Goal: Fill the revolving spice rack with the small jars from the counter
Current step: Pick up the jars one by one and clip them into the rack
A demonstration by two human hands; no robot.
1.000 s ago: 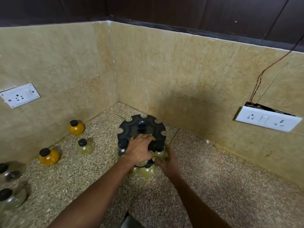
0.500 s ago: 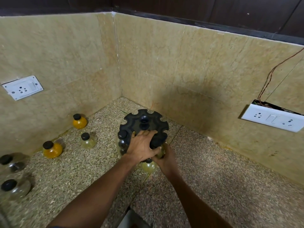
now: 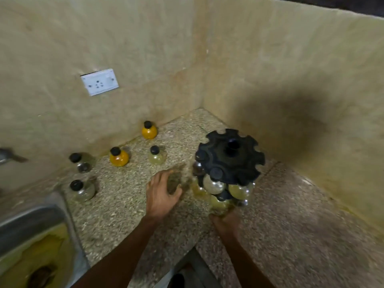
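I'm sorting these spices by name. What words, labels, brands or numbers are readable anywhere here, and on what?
None are readable.
Small round glass jars with black caps: no labels visible.
Black revolving plastic spice rack: no markings visible.
White wall socket plate: no text legible; blurred.

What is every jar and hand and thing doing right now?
Spice rack: upright, partly filled, several slots empty.
Far orange jar: upright, capped, on counter.
Near orange jar: upright, capped, on counter.
Pale jar: upright, capped, on counter.
Two clear jars: upright, capped, on counter.
Left hand: open, empty, over counter.
Right hand: at the rack's base; grip blurred.
Sink: stained yellow.
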